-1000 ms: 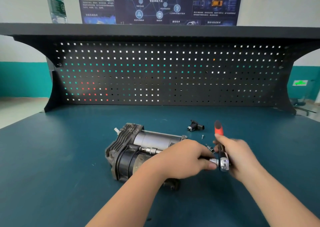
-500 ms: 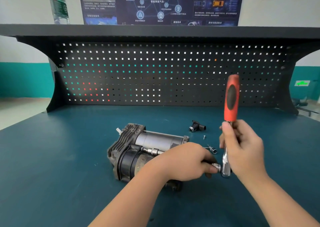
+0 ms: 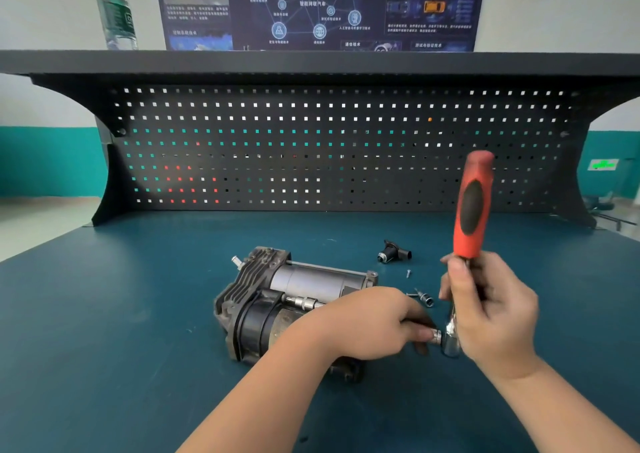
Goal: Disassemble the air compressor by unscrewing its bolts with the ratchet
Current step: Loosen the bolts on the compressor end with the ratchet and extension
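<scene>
air compressor: lies on its side on the blue surface, under and left of the left hand; finned end points away to the left, black round end faces the camera
left hand: rests over the compressor's right end, fingers curled round the extension bar, fingertips pinching it right next to the ratchet head
extension bar: silver, runs along the compressor from the black end toward the right hand; mid part hidden under the left hand
right hand: closed round the ratchet shank just below the red grip, thumb up along it, fingers wrapped tight
ratchet: red handle with a black inset, stands nearly upright above the right hand; chrome head at the bottom, between the two hands, joined to the bar
black fitting: loose on the surface, beyond the hands
small screw: between the black fitting and the hands
socket: small, silver, just beyond the left fingertips, close to the right hand
pegboard: dark, back of the surface
bottle: clear plastic, green label, on the shelf far left; label text too blurred
poster: dark blue, Chinese text, car icon and network diagram; mostly too small to read
</scene>
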